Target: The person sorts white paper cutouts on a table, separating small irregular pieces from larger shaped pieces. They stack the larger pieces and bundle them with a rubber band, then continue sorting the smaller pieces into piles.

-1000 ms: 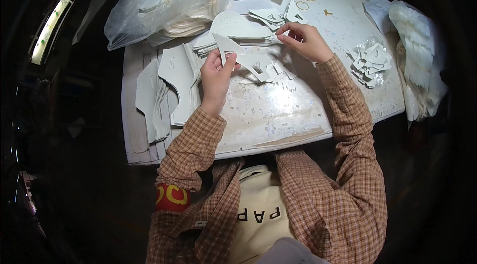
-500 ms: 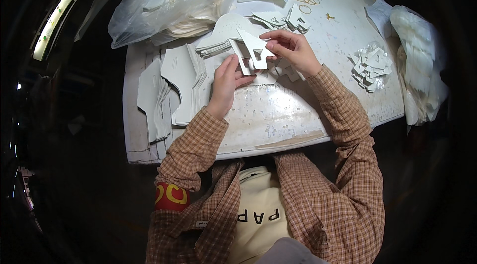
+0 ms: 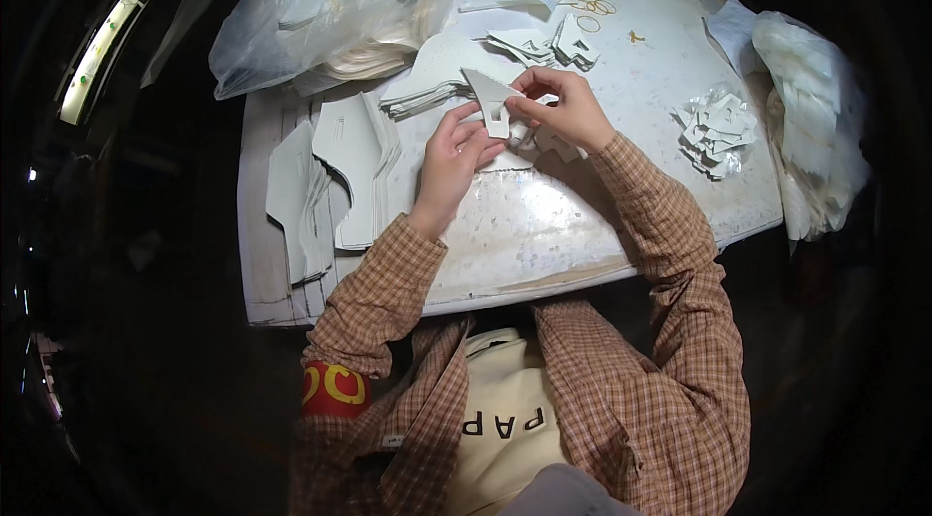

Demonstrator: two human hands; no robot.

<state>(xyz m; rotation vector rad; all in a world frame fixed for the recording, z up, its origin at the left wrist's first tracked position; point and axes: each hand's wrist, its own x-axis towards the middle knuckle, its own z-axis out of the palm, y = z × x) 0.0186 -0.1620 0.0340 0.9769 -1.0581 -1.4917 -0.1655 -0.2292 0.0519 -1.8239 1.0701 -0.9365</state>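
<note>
Between both hands, above the table, is a white flat piece [image 3: 488, 89] with a pointed top and a small square hole near its lower end. My left hand [image 3: 452, 159] grips its lower left side, fingers closed on it. On the right side, my right hand [image 3: 571, 112] pinches the same piece between thumb and fingers. More white pieces lie under and behind my hands, partly hidden. Just beyond my left hand is a fanned stack of white curved sheets [image 3: 427, 71]. Small white cut-outs [image 3: 575, 42] lie behind my right hand.
Two stacks of white shaped sheets [image 3: 351, 142] [image 3: 291, 188] stand on the left of the white table [image 3: 544, 249]. A filled clear plastic bag [image 3: 330, 11] is at the back left. Loose cut-outs [image 3: 720, 133] and another plastic bag [image 3: 815, 118] are on the right. Yellow rubber bands [image 3: 592, 6] lie far back.
Half a second ago two white parts showed spread apart between my hands; now they appear as one. My left fingers have moved up closer to my right hand.
</note>
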